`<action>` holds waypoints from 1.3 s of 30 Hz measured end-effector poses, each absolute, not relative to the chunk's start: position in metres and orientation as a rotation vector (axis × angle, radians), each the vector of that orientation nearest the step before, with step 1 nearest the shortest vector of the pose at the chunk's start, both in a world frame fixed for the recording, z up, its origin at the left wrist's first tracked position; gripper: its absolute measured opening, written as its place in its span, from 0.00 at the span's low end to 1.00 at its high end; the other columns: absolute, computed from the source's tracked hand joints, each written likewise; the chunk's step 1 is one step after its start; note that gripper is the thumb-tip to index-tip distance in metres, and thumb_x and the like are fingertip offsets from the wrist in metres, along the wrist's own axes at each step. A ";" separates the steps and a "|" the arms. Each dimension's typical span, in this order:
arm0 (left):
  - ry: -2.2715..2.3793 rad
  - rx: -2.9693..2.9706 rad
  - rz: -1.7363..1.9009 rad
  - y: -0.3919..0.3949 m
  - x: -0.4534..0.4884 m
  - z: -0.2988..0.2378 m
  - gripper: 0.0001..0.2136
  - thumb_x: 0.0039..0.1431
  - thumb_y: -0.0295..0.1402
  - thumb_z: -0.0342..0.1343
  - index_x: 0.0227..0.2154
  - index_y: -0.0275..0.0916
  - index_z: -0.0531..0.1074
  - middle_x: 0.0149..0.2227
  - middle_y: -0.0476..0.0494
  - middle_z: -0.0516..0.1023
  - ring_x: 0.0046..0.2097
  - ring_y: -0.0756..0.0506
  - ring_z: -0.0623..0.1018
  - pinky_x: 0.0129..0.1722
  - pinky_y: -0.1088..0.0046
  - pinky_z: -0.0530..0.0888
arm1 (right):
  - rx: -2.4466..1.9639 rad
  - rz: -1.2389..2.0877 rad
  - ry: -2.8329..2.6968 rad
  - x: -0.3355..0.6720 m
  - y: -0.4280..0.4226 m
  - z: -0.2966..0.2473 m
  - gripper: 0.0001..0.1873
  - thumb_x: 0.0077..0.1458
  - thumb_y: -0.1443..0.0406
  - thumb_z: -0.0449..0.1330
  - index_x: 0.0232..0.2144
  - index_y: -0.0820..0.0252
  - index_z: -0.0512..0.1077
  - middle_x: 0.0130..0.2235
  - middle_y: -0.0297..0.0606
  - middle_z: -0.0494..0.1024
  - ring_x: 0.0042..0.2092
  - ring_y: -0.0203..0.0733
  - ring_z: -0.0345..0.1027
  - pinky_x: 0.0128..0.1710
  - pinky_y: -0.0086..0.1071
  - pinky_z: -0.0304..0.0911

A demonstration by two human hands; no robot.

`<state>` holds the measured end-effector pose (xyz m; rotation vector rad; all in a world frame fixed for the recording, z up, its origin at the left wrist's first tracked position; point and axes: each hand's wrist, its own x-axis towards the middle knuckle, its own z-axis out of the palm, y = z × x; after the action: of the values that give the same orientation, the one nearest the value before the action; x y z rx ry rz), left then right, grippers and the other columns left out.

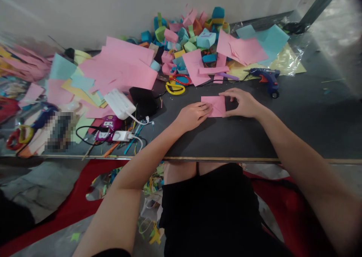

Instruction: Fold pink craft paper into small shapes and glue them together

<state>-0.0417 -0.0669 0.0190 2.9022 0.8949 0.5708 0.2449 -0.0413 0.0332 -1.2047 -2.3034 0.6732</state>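
A small folded piece of pink paper (217, 106) lies on the dark tabletop in front of me, with crease lines across it. My left hand (194, 115) rests flat over its left part, the fingers stretched out and pressing on it. From the other side my right hand (240, 103) holds the right edge, the fingertips at the upper corner and the thumb at the lower one, with a gap between them. Beyond the paper lie scissors with red and yellow handles (175, 89) and a blue glue gun (266, 77).
Folded paper pieces in many colours (206, 39) are heaped along the wall. Pink sheets (121, 66) spread to the left, near a white adapter (120, 103), a purple power socket (109, 126) and cables. The table's front edge (215, 159) runs just before my lap.
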 end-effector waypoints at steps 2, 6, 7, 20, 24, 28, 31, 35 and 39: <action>0.890 2.899 0.597 -0.068 -0.041 0.019 0.19 0.78 0.35 0.45 0.58 0.37 0.78 0.58 0.38 0.82 0.62 0.44 0.79 0.64 0.61 0.77 | -1.248 0.576 -2.212 0.235 -0.042 0.027 0.30 0.58 0.46 0.65 0.57 0.54 0.79 0.54 0.48 0.79 0.42 0.50 0.73 0.49 0.49 0.72; 0.929 2.841 0.635 -0.070 -0.039 0.018 0.17 0.76 0.34 0.47 0.56 0.38 0.79 0.58 0.38 0.82 0.60 0.43 0.80 0.61 0.59 0.78 | -1.297 0.300 -2.195 0.215 -0.041 0.013 0.23 0.60 0.50 0.64 0.52 0.54 0.80 0.52 0.50 0.78 0.53 0.60 0.71 0.56 0.58 0.66; 0.947 2.821 0.645 -0.069 -0.038 0.018 0.17 0.76 0.34 0.48 0.55 0.39 0.80 0.57 0.38 0.83 0.59 0.42 0.81 0.59 0.59 0.79 | -1.295 0.278 -2.201 0.212 -0.040 0.011 0.21 0.60 0.51 0.65 0.51 0.53 0.80 0.51 0.50 0.77 0.54 0.61 0.71 0.56 0.59 0.65; 1.339 2.337 0.767 -0.045 -0.040 0.009 0.37 0.58 0.46 0.69 0.66 0.35 0.64 0.55 0.33 0.82 0.55 0.37 0.81 0.57 0.54 0.77 | -1.216 0.645 -2.075 0.205 -0.047 0.029 0.25 0.49 0.59 0.69 0.50 0.55 0.72 0.45 0.42 0.83 0.43 0.51 0.76 0.46 0.45 0.68; 1.259 2.329 0.754 -0.050 -0.041 0.018 0.16 0.61 0.40 0.67 0.49 0.40 0.79 0.47 0.42 0.86 0.47 0.42 0.83 0.50 0.62 0.80 | -1.101 0.605 -2.142 0.203 -0.056 0.032 0.24 0.51 0.63 0.66 0.52 0.54 0.75 0.43 0.40 0.84 0.42 0.48 0.77 0.46 0.41 0.70; 1.222 2.362 0.784 -0.055 -0.038 0.024 0.08 0.66 0.36 0.61 0.41 0.41 0.83 0.41 0.43 0.87 0.45 0.43 0.83 0.50 0.64 0.80 | -0.901 0.481 -2.379 0.203 -0.062 0.031 0.19 0.54 0.73 0.57 0.42 0.52 0.83 0.44 0.39 0.85 0.47 0.47 0.77 0.47 0.40 0.70; 1.119 2.446 0.737 -0.051 -0.041 0.025 0.12 0.65 0.30 0.56 0.45 0.43 0.84 0.45 0.44 0.88 0.49 0.43 0.83 0.53 0.61 0.79 | -0.955 0.386 -2.453 0.202 -0.063 0.030 0.23 0.55 0.75 0.57 0.44 0.49 0.85 0.46 0.40 0.84 0.48 0.48 0.77 0.46 0.40 0.71; 0.840 2.603 0.571 -0.043 -0.055 0.026 0.24 0.59 0.21 0.50 0.53 0.46 0.82 0.56 0.45 0.84 0.56 0.42 0.82 0.60 0.55 0.77 | -0.971 0.306 -2.538 0.199 -0.067 0.034 0.19 0.60 0.72 0.57 0.45 0.49 0.85 0.50 0.42 0.84 0.51 0.49 0.77 0.49 0.43 0.72; 0.753 2.701 0.517 -0.046 -0.067 0.028 0.21 0.64 0.29 0.55 0.59 0.40 0.78 0.63 0.38 0.79 0.61 0.38 0.79 0.62 0.52 0.75 | -0.901 0.215 -2.671 0.198 -0.080 0.040 0.20 0.64 0.65 0.58 0.55 0.59 0.80 0.59 0.49 0.81 0.59 0.55 0.75 0.57 0.50 0.71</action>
<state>-0.0672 -0.0459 0.0275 2.7015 0.7528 0.5175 0.1980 -0.0796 0.0402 -0.9008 -2.6710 0.2150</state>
